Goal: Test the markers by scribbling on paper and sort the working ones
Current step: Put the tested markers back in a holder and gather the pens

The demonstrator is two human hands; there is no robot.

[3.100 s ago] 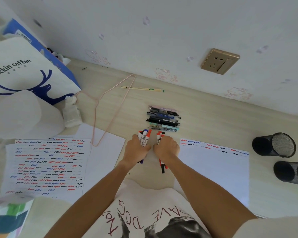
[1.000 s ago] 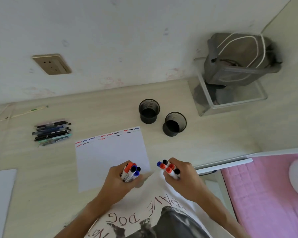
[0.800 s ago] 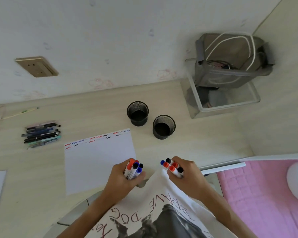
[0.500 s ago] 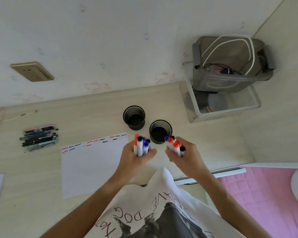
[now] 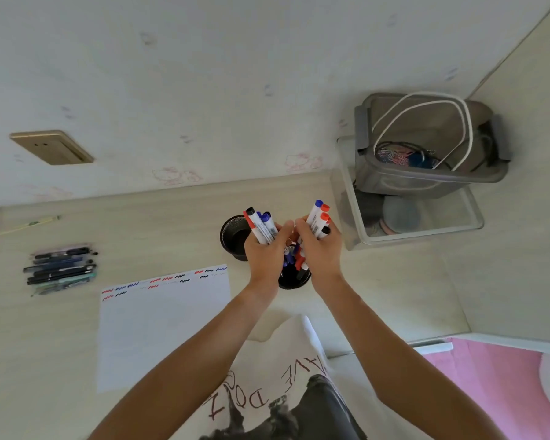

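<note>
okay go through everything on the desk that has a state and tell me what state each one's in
left hand: grips a bundle of markers, caps up
right hand: grips a second bundle over the near cup
far cup: upright, looks empty
paper: flat, scribbles along its top edge
pens: lying side by side

**Red, blue and black on pale wood**

The markers (image 5: 262,228) in the left hand (image 5: 267,252) and those (image 5: 318,219) in the right hand (image 5: 319,252) have white barrels with red, blue and black caps. Both mesh pen cups (image 5: 232,236) are black. The white paper (image 5: 162,325) carries red, blue and black squiggles along its top edge. The desk (image 5: 140,223) is pale wood grain; the wall socket (image 5: 51,147) is gold; the storage bin (image 5: 426,176) is grey; the bedding (image 5: 489,382) is pink
</note>
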